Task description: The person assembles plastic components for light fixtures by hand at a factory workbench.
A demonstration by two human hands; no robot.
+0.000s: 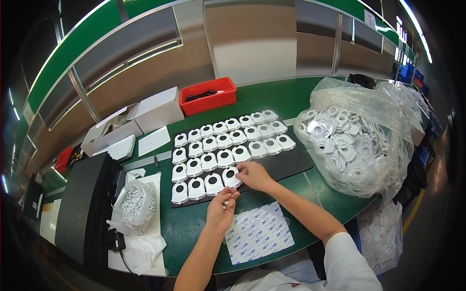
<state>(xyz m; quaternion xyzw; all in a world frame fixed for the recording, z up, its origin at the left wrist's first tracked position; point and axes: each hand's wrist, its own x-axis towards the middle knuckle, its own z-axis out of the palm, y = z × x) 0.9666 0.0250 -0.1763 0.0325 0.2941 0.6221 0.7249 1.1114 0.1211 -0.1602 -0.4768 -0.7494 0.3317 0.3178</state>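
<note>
Cupped and turned palm up, my left hand (221,210) holds a few small whitish balls (225,204) in its curled fingers. Just above it, my right hand (254,175) has its thumb and fingertips drawn together at the right edge of a white plastic part (231,177) with a round hole. Whatever lies between those fingertips is too small or hidden to make out. That part ends the nearest row on a black board (286,166), where several more rows of like white parts (224,157) lie.
A clear bag of white balls (137,206) stands left, beside a black stack of boards (87,208). On the right sits a big plastic bag of loose white parts (347,140). A printed sheet (259,234) lies near me. Behind are a red bin (208,99) and white boxes (158,110).
</note>
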